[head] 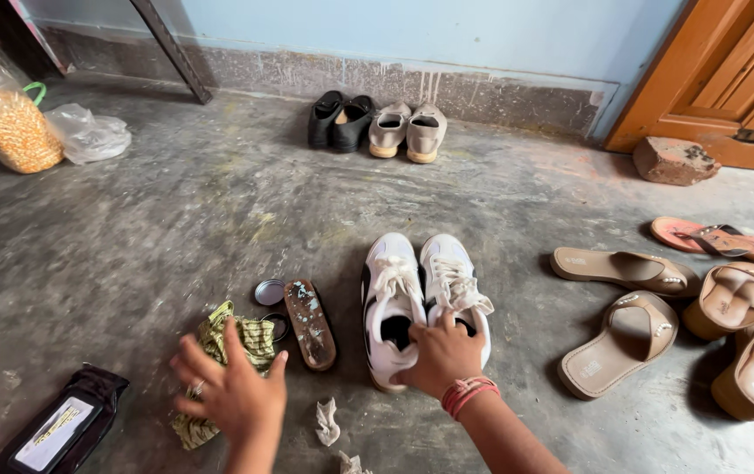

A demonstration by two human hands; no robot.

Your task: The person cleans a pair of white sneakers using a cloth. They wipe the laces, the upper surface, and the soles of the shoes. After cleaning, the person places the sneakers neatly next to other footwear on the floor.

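The right hand (441, 355), clamped on the heels of the white lace-up sneakers (421, 298), could drag them through floor grime (left hand (232, 391) splayed open above the crumpled green striped cloth (232, 351)).

Home entryway: shoes (377, 123) by door (728, 70)

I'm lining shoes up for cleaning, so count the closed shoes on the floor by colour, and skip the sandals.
white sneakers: 2
black shoes: 2
beige shoes: 2
Total: 6
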